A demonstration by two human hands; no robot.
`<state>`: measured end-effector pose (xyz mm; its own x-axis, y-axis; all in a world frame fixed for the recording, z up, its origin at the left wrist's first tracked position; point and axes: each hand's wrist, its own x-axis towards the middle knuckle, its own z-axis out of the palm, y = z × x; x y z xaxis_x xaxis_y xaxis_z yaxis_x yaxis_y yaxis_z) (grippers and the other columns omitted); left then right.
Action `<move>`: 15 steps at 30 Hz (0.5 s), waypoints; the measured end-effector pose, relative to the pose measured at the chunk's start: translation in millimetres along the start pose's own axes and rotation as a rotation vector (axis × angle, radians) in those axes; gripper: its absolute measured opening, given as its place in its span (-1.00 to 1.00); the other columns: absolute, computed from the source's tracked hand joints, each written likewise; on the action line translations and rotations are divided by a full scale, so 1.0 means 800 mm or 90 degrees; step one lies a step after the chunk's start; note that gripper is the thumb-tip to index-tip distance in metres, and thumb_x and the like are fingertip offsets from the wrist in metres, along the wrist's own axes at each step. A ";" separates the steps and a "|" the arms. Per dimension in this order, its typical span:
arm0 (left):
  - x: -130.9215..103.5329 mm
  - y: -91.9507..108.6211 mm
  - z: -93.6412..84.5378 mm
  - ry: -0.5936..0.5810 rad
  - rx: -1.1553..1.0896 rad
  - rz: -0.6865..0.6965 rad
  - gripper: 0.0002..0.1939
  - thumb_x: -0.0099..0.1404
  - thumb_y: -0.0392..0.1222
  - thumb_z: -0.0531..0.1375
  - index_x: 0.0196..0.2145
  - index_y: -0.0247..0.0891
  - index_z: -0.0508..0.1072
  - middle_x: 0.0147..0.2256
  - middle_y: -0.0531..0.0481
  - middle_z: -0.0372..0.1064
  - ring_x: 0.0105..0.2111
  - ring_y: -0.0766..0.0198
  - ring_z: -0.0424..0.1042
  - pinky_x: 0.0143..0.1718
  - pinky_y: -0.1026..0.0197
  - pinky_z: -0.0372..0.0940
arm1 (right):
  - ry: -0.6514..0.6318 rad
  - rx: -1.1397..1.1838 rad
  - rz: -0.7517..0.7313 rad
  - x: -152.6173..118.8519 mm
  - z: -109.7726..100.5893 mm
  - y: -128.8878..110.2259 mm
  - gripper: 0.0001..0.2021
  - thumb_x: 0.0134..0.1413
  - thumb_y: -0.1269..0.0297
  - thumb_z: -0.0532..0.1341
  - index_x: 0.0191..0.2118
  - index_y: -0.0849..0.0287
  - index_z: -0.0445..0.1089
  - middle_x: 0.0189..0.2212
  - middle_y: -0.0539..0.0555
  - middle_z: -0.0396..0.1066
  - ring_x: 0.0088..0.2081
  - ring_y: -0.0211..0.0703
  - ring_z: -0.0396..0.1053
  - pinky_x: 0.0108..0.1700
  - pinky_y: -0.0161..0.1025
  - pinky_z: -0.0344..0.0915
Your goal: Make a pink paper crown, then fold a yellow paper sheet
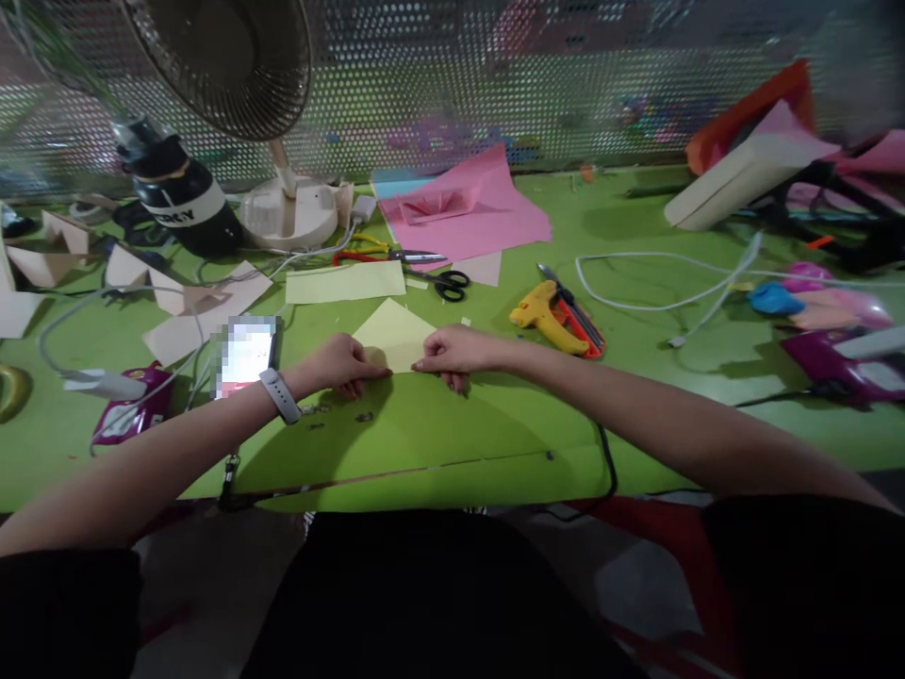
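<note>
Between my hands is a pale yellow sheet of paper [396, 335], its visible upper part coming to a point away from me. My left hand [345, 365], with a white watch [280, 395] on the wrist, pinches the sheet's near left edge between thumb and fingers. On the near right edge, my right hand [453, 355] has the same sort of pinch. The part of the sheet under my fingers is hidden. Just beyond it lie a pale yellow paper strip [345, 282] and black-handled scissors [451, 285].
A phone [247, 356] lies left of my hands. To the right is a yellow glue gun [548, 319] beside a red and grey tool. Pink paper [487, 217], a fan [289, 212] and a dark bottle [184, 203] stand farther back. White cables [636, 255] cross the green table [452, 434].
</note>
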<state>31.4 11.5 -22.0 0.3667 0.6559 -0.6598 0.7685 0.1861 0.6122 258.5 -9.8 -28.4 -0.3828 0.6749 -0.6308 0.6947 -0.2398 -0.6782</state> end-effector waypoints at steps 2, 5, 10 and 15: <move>-0.007 -0.005 -0.008 0.001 0.013 -0.023 -0.59 0.14 0.03 0.38 -0.60 -0.28 0.36 -0.64 -0.01 0.42 -0.57 0.25 0.48 -0.46 0.20 0.35 | 0.003 0.007 0.008 -0.001 -0.002 0.004 -0.64 0.19 0.09 0.31 -0.48 0.19 0.25 -0.69 -0.04 0.41 -0.67 -0.28 0.42 -0.62 -0.40 0.30; -0.021 -0.015 -0.024 0.002 0.029 -0.052 -0.57 0.08 0.08 0.41 -0.63 -0.28 0.38 -0.65 -0.02 0.42 -0.59 0.27 0.46 -0.47 0.21 0.34 | 0.000 0.001 0.021 -0.003 -0.003 0.003 -0.66 0.22 0.12 0.29 -0.47 0.19 0.26 -0.68 -0.03 0.43 -0.66 -0.28 0.42 -0.61 -0.39 0.32; -0.039 -0.039 -0.055 0.016 0.116 -0.098 -0.47 0.08 0.22 0.36 -0.69 -0.28 0.38 -0.66 -0.08 0.43 -0.62 0.27 0.44 -0.51 0.23 0.29 | 0.005 -0.019 0.043 -0.009 0.000 -0.009 -0.66 0.23 0.15 0.28 -0.49 0.18 0.24 -0.69 -0.03 0.42 -0.68 -0.30 0.40 -0.63 -0.41 0.27; -0.051 -0.056 -0.084 0.022 0.169 -0.129 -0.49 0.04 0.21 0.37 -0.70 -0.27 0.41 -0.64 -0.11 0.44 -0.61 0.22 0.43 -0.47 0.18 0.30 | 0.006 -0.018 0.046 -0.015 0.002 -0.016 -0.68 0.25 0.17 0.27 -0.47 0.18 0.24 -0.70 -0.03 0.42 -0.69 -0.31 0.39 -0.63 -0.43 0.26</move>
<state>-52.9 25.4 6.9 0.1773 0.6503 -0.7387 0.9353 0.1222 0.3320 253.8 -16.0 -12.7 -0.3251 0.6635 -0.6738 0.7374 -0.2682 -0.6199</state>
